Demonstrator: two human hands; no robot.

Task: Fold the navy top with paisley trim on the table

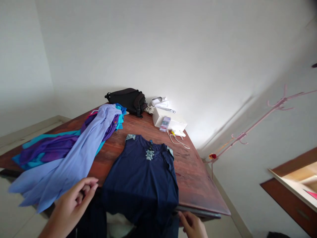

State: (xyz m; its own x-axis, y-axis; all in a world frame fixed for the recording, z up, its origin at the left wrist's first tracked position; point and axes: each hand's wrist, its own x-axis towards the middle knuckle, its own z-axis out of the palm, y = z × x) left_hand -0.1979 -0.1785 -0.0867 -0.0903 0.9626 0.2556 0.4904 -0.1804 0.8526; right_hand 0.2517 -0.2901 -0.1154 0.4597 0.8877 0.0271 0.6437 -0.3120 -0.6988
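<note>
Head view shows a dark blue sleeveless garment lying front up on the wooden surface, neckline at the far end, its lower part reaching the near edge and apparently hanging over it. The left hand is beside the garment's left side, fingers curled and thumb tip close to the index finger; I cannot tell whether that grip has any cloth. The right hand is at the near right corner, thumb and forefinger close together by the hem, but whether fabric is caught between them cannot be told.

The likeliest trouble, I judge, is the garment slipping toward the near side, since the overhanging part could pull the rest along if neither grip is firm. Uneven tugging could skew it or crease the front; the right armhole already looks folded. On the left, a lilac cloth also drapes past the near edge, overlapped by the left hand in this view; a sideways sweep might snag it and drag down the purple and blue cloths beneath.
</note>
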